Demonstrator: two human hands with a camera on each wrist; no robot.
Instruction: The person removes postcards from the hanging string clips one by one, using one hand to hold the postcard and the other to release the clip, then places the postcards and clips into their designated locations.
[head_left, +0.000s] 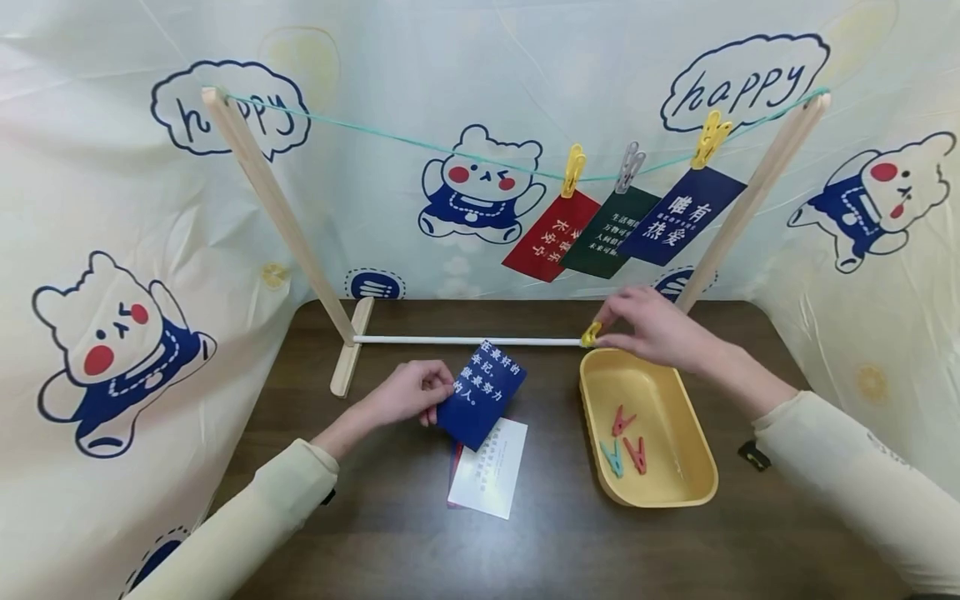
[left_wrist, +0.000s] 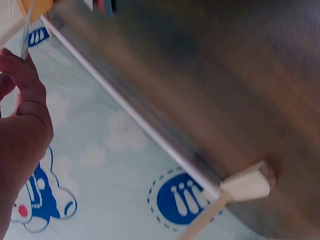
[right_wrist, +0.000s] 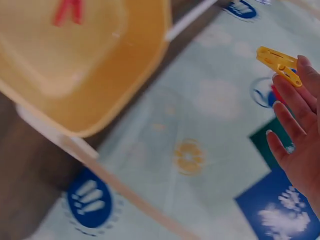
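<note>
A blue card (head_left: 480, 396) with white lettering is pinched at its left edge by my left hand (head_left: 408, 392), above the table. Under it lie a white card (head_left: 491, 471) and the edge of a reddish one. Between thumb and index finger, my right hand (head_left: 648, 325) pinches a yellow clothespin (right_wrist: 279, 65), over the far rim of a yellow tray (head_left: 693, 442). From a green string (head_left: 360, 127) hang a red card (head_left: 551, 237), a dark green card (head_left: 606, 237) and a blue card (head_left: 682, 217), each under its own clothespin. In the left wrist view the held card shows only edge-on.
Two wooden posts (head_left: 281, 212) hold the string, joined low down by a white rod (head_left: 465, 340). Two red clothespins (head_left: 635, 456) and a teal clothespin (head_left: 612, 458) lie in the tray. A small black object (head_left: 753, 455) sits right of it. Patterned cloth surrounds the table.
</note>
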